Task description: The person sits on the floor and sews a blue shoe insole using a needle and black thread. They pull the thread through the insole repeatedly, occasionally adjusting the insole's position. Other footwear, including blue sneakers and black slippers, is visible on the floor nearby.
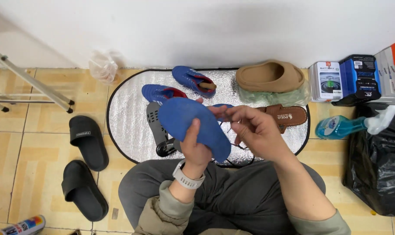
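My left hand grips a blue shoe insole, thumb pressed on its flat face, a white watch on the wrist. My right hand pinches the insole's far edge with curled fingers. Both hands hover above a silver oval mat. A grey insole lies on the mat under the blue one. Two blue shoes lie beyond: one close, another farther back.
A tan clog and a brown sandal rest on the mat's right. Two black slides lie left on tiles. A blue spray bottle, black bag, boxes stand right. Metal legs stand far left.
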